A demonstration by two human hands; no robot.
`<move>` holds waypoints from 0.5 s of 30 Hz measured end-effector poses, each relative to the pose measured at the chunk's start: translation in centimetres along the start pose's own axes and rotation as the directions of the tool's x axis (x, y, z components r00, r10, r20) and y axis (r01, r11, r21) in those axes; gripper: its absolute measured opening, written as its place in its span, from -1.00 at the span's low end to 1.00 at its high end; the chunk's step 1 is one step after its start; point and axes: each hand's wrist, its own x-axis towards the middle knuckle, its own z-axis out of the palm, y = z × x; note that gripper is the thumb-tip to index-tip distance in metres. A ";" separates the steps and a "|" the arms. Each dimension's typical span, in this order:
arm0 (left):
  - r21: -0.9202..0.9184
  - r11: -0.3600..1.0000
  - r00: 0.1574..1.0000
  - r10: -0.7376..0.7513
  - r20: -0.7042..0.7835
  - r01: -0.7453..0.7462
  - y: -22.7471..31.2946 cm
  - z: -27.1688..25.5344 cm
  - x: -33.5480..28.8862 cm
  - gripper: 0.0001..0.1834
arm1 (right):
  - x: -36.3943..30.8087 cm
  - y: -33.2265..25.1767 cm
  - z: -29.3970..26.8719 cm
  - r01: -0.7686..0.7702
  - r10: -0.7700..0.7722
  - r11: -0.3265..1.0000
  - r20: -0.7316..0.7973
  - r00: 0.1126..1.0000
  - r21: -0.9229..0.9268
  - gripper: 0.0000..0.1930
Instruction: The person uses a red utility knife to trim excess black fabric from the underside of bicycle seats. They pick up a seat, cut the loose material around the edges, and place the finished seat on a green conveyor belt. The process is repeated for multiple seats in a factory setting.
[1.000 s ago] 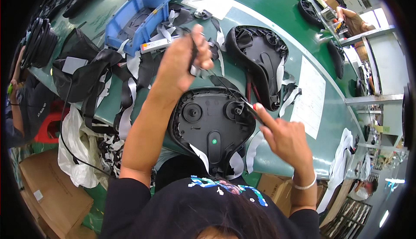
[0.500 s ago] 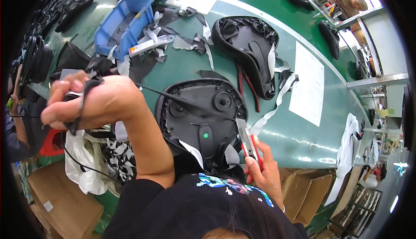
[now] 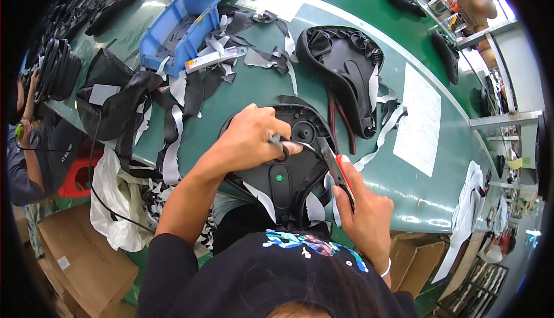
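A black saddle [image 3: 253, 171] lies underside up on the green table in front of me, its moulded base bearing a small green sticker. Over its left part, my left hand [image 3: 254, 136] is closed on a black fabric strip [image 3: 281, 144], which reaches toward the saddle's right rim. My right hand [image 3: 369, 211] grips a utility knife [image 3: 338, 172] with red on its handle. Its blade is out and points at that rim, close to the strip. Whether the edge touches the fabric I cannot tell. White lining flaps hang at the saddle's near end.
Beyond lies a second upturned saddle [image 3: 340, 67] beside dark red-handled pliers or similar tool [image 3: 341, 123]. A blue bin [image 3: 179, 35], a blade pack [image 3: 216, 59] and fabric scraps lie left. A paper sheet [image 3: 418, 119] lies right. Other people work at both sides.
My left hand has come from the far left back over the saddle; the strip, stretched long before, is now short. The knife stays at the right rim, turned slightly.
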 end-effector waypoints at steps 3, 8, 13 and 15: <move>-0.446 0.877 0.984 -0.173 0.051 0.178 -0.2 -1.4 0.1 -0.75 | -0.9 -0.5 -0.2 0.012 -0.007 0.994 -0.047 0.999 0.107 -0.49; -0.805 0.592 0.844 -0.420 -0.332 -0.022 -3.1 -0.8 -0.3 -0.67 | -2.1 0.8 1.0 0.013 -0.033 0.944 0.054 0.998 0.331 -0.50; 0.152 0.973 0.983 -0.163 -0.082 0.174 -4.6 -2.2 1.4 -0.57 | 0.6 2.3 4.1 -0.212 0.301 0.680 -0.004 0.953 0.702 -0.69; -0.090 0.974 0.970 -0.196 0.142 0.210 -4.8 -3.6 2.5 -0.56 | 2.0 2.4 4.8 -0.038 0.175 0.713 -0.125 0.977 0.700 -0.76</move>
